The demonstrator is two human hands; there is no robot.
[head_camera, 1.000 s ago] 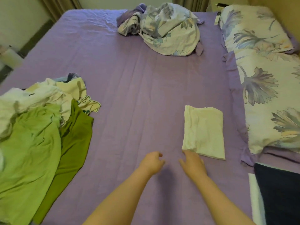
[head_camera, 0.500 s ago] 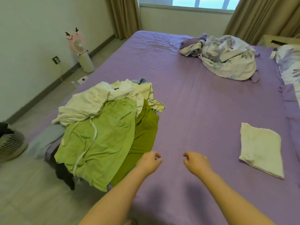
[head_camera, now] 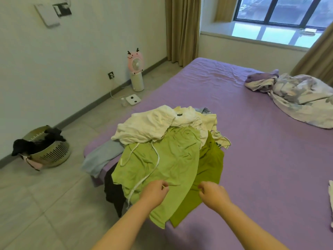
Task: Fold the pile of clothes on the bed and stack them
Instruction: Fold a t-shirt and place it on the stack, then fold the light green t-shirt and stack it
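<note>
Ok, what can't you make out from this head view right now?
- Folded cream cloth: cut off by the right edge.
- Black garment: mostly hidden under the light green garment.
- Left hand, right hand: fingers curled, grip on fabric unclear.

No legible text, labels, brands, numbers or signs on anything in view.

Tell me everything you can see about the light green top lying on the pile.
The light green top is a soft, matte, wrinkled garment spread loosely at the near end of the clothes pile, hanging partly over the bed's edge. A white drawstring trails down its front. A white garment overlaps its far end, and it lies over a darker olive piece. The left hand is at its near part with curled fingers; whether it grips yet is unclear.
</note>
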